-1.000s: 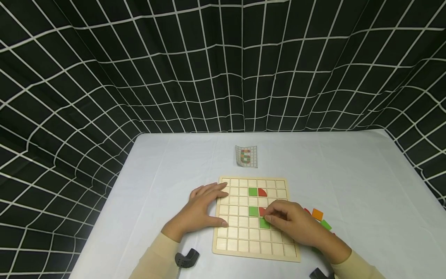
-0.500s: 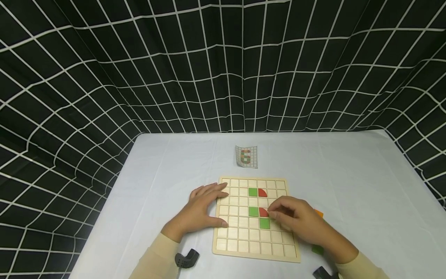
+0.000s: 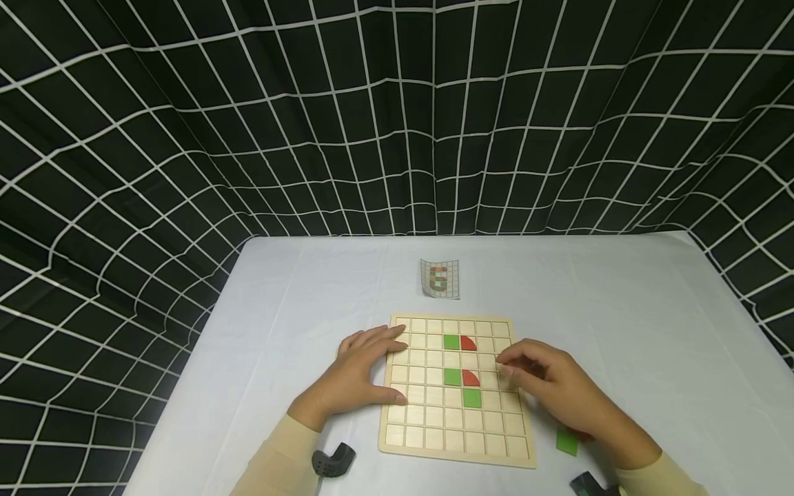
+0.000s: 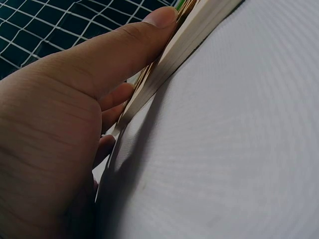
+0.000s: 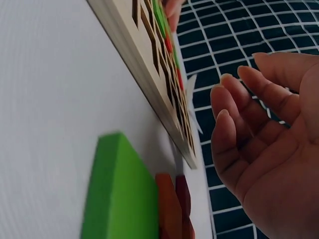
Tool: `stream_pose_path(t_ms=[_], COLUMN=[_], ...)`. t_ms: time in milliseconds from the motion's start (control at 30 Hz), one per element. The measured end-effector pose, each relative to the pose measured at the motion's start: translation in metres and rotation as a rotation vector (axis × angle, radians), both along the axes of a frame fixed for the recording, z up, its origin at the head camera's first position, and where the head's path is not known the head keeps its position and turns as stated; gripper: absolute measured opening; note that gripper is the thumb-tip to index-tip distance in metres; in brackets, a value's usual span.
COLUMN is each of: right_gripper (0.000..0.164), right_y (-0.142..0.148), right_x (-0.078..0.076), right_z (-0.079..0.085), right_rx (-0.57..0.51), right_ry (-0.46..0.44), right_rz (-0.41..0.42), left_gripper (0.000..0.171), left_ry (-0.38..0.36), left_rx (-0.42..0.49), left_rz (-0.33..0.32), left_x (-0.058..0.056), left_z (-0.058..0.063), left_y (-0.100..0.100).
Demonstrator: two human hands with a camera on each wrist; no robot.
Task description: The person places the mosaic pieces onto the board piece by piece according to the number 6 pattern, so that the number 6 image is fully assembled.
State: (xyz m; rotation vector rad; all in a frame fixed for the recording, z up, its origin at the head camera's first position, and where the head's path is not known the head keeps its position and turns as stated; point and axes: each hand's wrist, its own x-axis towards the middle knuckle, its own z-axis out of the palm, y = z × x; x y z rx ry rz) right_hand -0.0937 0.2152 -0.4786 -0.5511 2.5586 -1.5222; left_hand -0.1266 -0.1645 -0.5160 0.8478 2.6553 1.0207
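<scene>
A wooden grid board (image 3: 418, 437) lies on the white table. Set in its cells are a green square tile (image 3: 451, 342) beside a red quarter-circle tile (image 3: 468, 343). Lower down sit a second green square (image 3: 452, 377), a second red quarter-circle (image 3: 471, 378) and a third green square (image 3: 472, 398). My left hand (image 3: 366, 368) rests on the board's left edge, thumb and fingers spread. Over the right edge hovers my right hand (image 3: 555, 379), fingers loosely bent; the right wrist view shows nothing between them.
Right of the board lies a loose green tile (image 3: 567, 442), partly beside my right forearm. Orange and red tiles (image 5: 169, 206) show behind a green one (image 5: 117, 194) in the right wrist view. A small printed pattern card (image 3: 440, 279) lies beyond the board.
My right hand has drawn away from the lower red quarter-circle, to the right and slightly up, leaving that tile in its cell. My left hand has stayed put.
</scene>
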Motion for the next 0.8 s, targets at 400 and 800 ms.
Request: stream_pose_path(t_ms=[400,800], right_gripper=[0.017,0.016], right_y=[0.02,0.045], right_x=[0.0,0.002], right_z=[0.001,0.006], right_rx=[0.025,0.065], right_ry=[0.061,0.001], right_rz=[-0.054,-0.17], left_gripper=[0.082,0.082], left_ry=[0.002,0.007], left_rx=[-0.004,-0.008], left_rz=[-0.002,-0.002], left_x=[0.0,0.0], left_z=[0.0,0.0], left_y=[0.0,0.0])
